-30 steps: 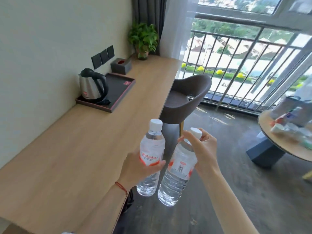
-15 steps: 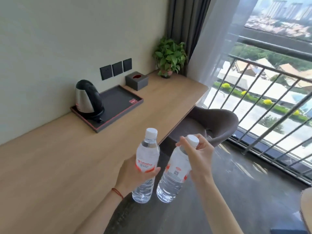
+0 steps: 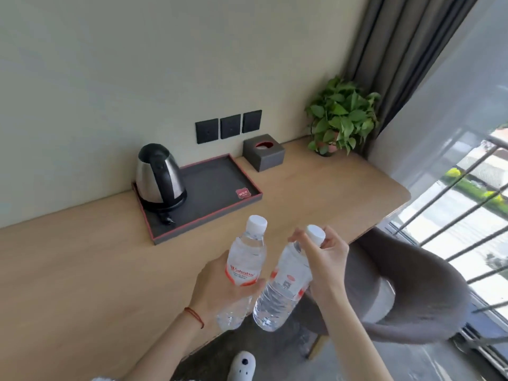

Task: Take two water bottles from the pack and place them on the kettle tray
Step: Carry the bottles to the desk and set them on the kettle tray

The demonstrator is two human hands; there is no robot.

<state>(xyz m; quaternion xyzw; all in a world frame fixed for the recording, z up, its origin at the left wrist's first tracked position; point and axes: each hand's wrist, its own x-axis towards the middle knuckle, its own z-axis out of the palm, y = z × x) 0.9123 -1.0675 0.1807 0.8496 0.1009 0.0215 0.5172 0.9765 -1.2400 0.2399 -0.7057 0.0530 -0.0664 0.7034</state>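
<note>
My left hand (image 3: 220, 290) grips a clear water bottle (image 3: 247, 259) with a white cap and red label around its middle, held upright. My right hand (image 3: 324, 257) holds a second, tilted water bottle (image 3: 283, 287) by its neck, just under the white cap. Both bottles hang side by side over the front edge of the wooden desk (image 3: 96, 270). Beyond them lies the dark kettle tray (image 3: 220, 185) with a red rim. A steel kettle (image 3: 158, 177) with a black handle stands on the tray's left end; the right part of the tray is bare.
A grey tissue box (image 3: 264, 152) sits right of the tray, with a potted plant (image 3: 341, 119) further right by the curtain. Three black wall sockets (image 3: 228, 126) are above the tray. A grey chair (image 3: 412, 287) stands at the desk's right end, beside the balcony railing.
The view has swung left and closer to the desk, so the tray now lies straight ahead of the bottles. Both hands keep the same hold on their bottles.
</note>
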